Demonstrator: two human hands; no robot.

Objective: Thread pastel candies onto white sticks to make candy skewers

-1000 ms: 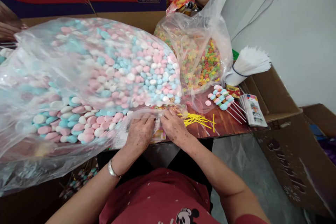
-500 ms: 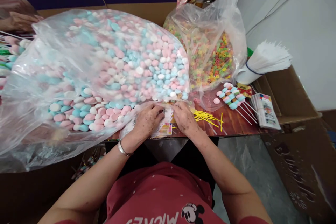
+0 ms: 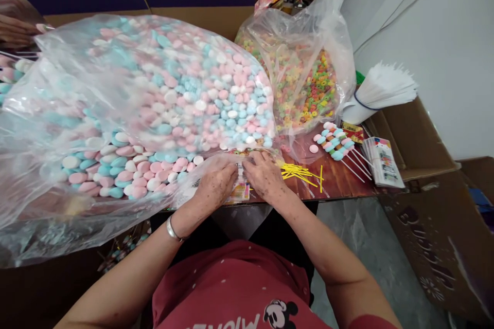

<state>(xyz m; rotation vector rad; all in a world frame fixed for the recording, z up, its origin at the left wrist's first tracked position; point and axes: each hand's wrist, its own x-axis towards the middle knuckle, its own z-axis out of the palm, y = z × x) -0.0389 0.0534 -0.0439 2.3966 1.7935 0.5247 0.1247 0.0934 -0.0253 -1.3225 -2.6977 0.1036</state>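
Observation:
My left hand (image 3: pixel 216 182) and my right hand (image 3: pixel 264 177) are close together at the table's front edge, fingers curled in a pinch. Between them shows a small printed plastic bag (image 3: pixel 240 170), mostly hidden by the fingers. Beneath lie more printed bags (image 3: pixel 241 193) with colourful lower edges. Right of my right hand is a loose pile of yellow twist ties (image 3: pixel 297 171). A large clear bag of pink, blue and white marshmallows (image 3: pixel 173 92) spreads beyond and left of my hands, its open edge reaching my left hand.
Behind right stands a clear bag of colourful ring candies (image 3: pixel 309 82). Marshmallow skewers (image 3: pixel 335 141) lie on the table (image 3: pixel 301 193) by a stack of printed bags (image 3: pixel 384 162). A bundle of white sticks (image 3: pixel 382 87) leans over a carton (image 3: pixel 405 136). Another person's hand (image 3: pixel 15 31) is far left.
Both hands stay at the same spot but have closed in slightly around the bag, covering more of it. The whole view has shifted a little. At far left, the other person's hand has moved.

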